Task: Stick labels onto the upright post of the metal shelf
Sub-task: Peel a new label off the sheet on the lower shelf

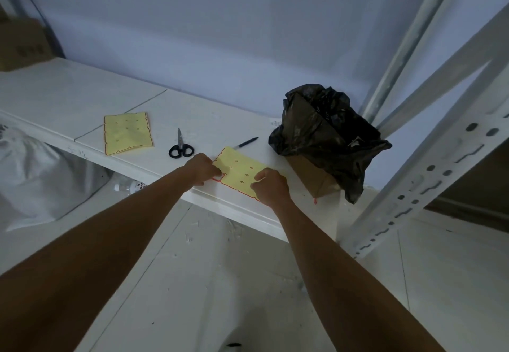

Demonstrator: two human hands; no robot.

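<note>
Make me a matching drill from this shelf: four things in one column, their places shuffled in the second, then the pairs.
Things
1. scissors
2. pen
3. black bag
4. yellow sheet under both hands

Places
A. at the shelf's front edge
B. next to the upright post
C. between the two yellow sheets
D. just behind the held sheet

Pairs: 1-C, 2-D, 3-B, 4-A

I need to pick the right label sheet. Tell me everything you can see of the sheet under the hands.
The label sheet is pale yellow paper with red-outlined edges and small diamond marks, lying flat and askew at the shelf's front edge. The left hand pinches its left corner; the right hand presses its near right corner.
</note>
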